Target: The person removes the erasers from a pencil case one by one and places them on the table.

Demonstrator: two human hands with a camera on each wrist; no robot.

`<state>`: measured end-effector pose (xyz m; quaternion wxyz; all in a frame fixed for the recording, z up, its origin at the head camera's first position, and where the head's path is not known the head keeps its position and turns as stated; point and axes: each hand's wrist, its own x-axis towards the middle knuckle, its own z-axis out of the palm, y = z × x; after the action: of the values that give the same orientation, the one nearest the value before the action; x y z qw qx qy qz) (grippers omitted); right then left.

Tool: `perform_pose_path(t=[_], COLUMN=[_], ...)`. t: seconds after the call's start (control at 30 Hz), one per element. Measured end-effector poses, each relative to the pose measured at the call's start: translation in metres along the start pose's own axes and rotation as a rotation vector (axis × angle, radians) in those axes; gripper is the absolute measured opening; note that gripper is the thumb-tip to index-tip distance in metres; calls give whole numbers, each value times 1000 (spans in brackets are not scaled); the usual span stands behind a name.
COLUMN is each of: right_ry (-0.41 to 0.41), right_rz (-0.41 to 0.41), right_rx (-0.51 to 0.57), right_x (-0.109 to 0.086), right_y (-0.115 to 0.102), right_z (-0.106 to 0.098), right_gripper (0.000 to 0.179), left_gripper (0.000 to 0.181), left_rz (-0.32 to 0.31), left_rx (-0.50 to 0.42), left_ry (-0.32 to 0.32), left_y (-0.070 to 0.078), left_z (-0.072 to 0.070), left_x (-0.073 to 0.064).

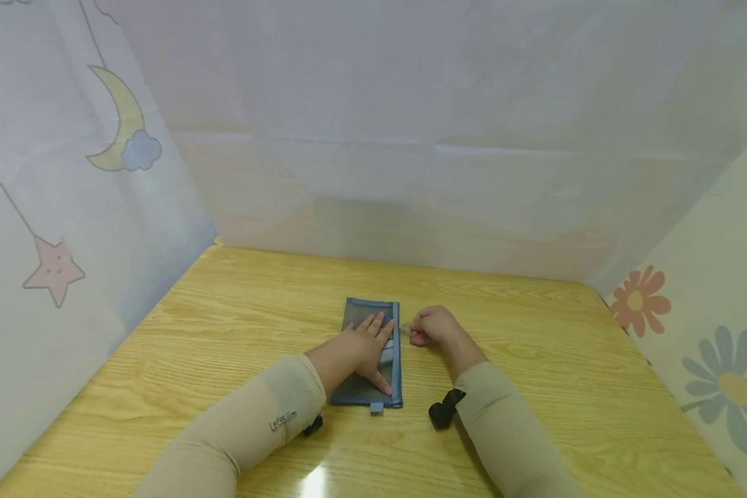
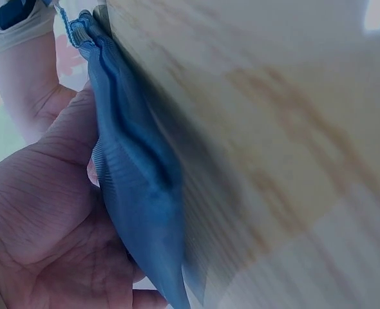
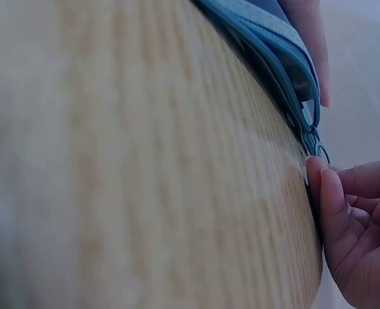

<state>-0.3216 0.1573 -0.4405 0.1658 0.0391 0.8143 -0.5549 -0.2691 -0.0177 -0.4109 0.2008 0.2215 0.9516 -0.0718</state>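
Observation:
A blue mesh zipper pouch point(image 1: 357, 387) lies on the wooden table, its zipper edge along the right side. Across the mesh my left hand point(image 1: 366, 348) rests palm down with spread fingers, pressing on it. Something pale shows through the mesh beside those fingers; its kind cannot be told. Just right of the pouch, my right hand point(image 1: 434, 325) pinches the ring-shaped zipper pull point(image 3: 323, 152) between thumb and fingers. The right wrist view shows the zipper gaping on the near side of the pull. In the left wrist view, the pouch point(image 2: 132, 161) rises beside the palm.
The wooden table point(image 1: 224, 332) extends around the pouch, with a fabric backdrop point(image 1: 442, 173) behind and at both sides. Black wrist devices point(image 1: 443, 413) sit by the sleeves. A small blue tab point(image 1: 376, 408) sticks out of the pouch's near edge.

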Motion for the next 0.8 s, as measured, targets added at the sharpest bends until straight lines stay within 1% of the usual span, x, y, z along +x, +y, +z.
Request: perform_pose_path(t=[0.23,0.33,0.47,0.6,0.7,0.8], right_ry=[19,41,66,76,87,109], right_rz=[18,34,49,50,50,45], right_rx=[3,18,50,79,90,93], right_x=[10,14,18,23,26,28], right_y=[-2,-3,-4,-4,-4,-3], right_z=[-1,-2,-3,-5,-7,-9], right_gripper=[10,10,10,10,11,12], left_gripper=[128,128,130,130,130,130], left_rz=[3,5,3,1,11,25], left_rx=[-1,-5,-15,3,7,-1], left_ry=[-3,-7,-17,-40,-42,-20], left_y=[0,1,0,-1,-1,0], left_z=[-1,-2,0,2,2,2], left_x=[-2,-3,2,7,7,6])
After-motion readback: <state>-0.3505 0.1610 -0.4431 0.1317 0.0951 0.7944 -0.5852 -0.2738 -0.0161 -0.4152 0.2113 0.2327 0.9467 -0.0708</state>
